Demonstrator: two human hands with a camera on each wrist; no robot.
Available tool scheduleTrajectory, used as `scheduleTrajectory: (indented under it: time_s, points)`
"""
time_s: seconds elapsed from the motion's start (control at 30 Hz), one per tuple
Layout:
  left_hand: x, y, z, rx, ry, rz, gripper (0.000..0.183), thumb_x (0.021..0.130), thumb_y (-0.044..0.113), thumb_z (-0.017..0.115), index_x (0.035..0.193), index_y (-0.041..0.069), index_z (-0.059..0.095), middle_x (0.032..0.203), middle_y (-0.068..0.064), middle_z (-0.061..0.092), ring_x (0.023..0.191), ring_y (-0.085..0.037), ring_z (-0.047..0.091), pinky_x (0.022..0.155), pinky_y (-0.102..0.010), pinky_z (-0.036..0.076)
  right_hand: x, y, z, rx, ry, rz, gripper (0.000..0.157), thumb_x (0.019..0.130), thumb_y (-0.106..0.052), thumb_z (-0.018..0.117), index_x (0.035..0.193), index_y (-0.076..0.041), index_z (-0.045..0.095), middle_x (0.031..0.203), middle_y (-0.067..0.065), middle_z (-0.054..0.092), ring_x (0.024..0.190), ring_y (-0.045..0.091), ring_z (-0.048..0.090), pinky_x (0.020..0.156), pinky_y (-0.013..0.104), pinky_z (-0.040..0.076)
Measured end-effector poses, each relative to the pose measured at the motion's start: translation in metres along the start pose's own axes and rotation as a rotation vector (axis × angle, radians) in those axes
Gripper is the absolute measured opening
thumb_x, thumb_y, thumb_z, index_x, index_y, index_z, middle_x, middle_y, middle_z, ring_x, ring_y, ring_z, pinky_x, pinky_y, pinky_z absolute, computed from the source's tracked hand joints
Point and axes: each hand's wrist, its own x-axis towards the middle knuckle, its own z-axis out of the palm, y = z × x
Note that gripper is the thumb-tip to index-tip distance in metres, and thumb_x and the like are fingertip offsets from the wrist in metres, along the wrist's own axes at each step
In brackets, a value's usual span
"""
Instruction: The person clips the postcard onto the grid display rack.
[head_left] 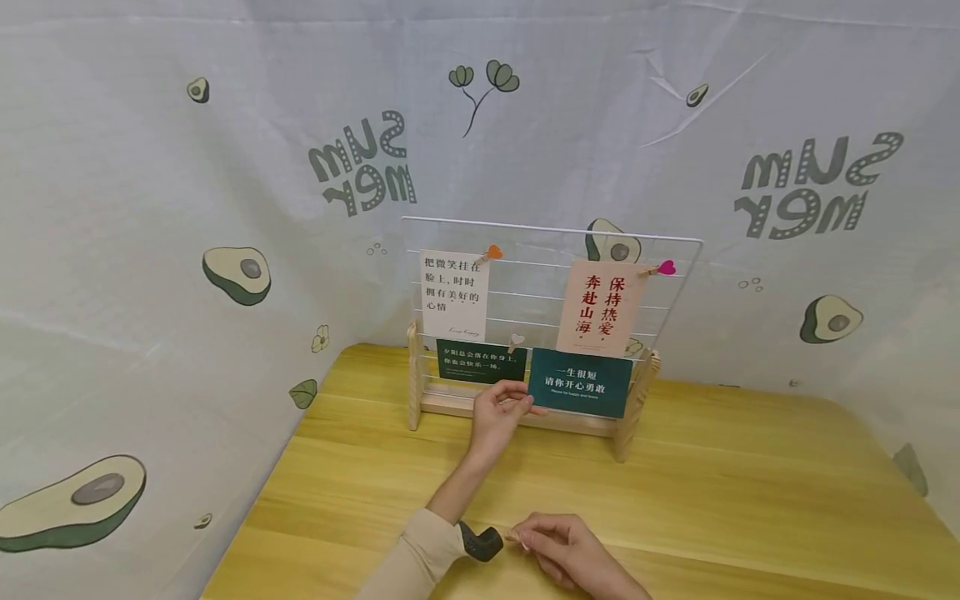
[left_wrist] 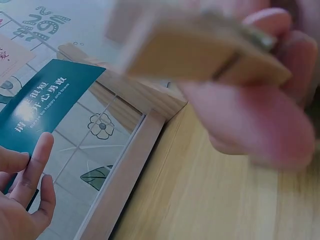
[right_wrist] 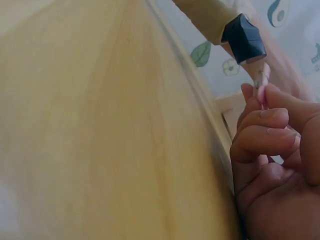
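Observation:
My left hand pinches the lower left corner of a teal card, holding it against the lower right of a white wire grid. White lettering covers the card's middle. Low over the table near me, my right hand pinches a small wooden clothespin between thumb and finger. That clothespin looms large and blurred in the left wrist view. From the right wrist, a pinkish part of the clothespin shows at the fingertips; its shape is mostly hidden.
The grid stands in a wooden base. A white card, a pink card and a dark green card hang on it with heart clothespins. Behind is a printed curtain; below, a wooden table.

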Motion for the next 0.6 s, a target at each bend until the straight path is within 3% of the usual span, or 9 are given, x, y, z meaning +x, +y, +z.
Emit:
scheduleTrajectory:
  time_s: [0.2,0.37,0.47,0.6]
  points:
    - [0.002,-0.001,0.003,0.007,0.0,-0.009,0.016,0.097,-0.005,0.065,0.112,-0.01,0.065,0.096,-0.02,0.063,0.09,-0.045,0.076,0.083,-0.022,0.061,-0.001,-0.001,0.0,0.03,-0.019,0.036,0.04,0.11,-0.018,0.051,0.124,0.019,0.055,0.065,-0.011,0.054,0.049,-0.003,0.047,0.049,0.014,0.039]
    - [0.004,-0.002,0.003,0.007,-0.005,-0.017,0.017,0.097,-0.004,0.066,0.114,-0.009,0.065,0.097,-0.019,0.063,0.092,-0.045,0.076,0.083,-0.021,0.06,-0.003,-0.004,-0.006,0.088,-0.066,-0.031,0.038,0.11,-0.012,0.048,0.128,0.022,0.049,0.092,-0.005,0.072,0.057,-0.002,0.056,0.054,0.012,0.047]
    - [0.004,-0.003,0.002,0.006,0.014,-0.029,0.016,0.098,-0.003,0.066,0.113,-0.008,0.066,0.098,-0.019,0.064,0.092,-0.044,0.076,0.081,-0.02,0.059,-0.011,-0.023,-0.019,-0.01,0.035,-0.024,0.036,0.107,-0.012,0.056,0.127,0.018,0.056,0.099,-0.001,0.076,0.057,-0.001,0.054,0.052,0.013,0.045]
    - [0.006,-0.006,0.003,0.003,0.015,-0.046,0.016,0.098,-0.002,0.066,0.113,-0.007,0.066,0.099,-0.018,0.064,0.093,-0.041,0.077,0.081,-0.018,0.057,-0.032,-0.071,-0.052,-0.262,0.319,0.004,0.036,0.103,-0.017,0.064,0.129,0.008,0.066,0.095,-0.004,0.078,0.055,0.002,0.048,0.048,0.021,0.041]
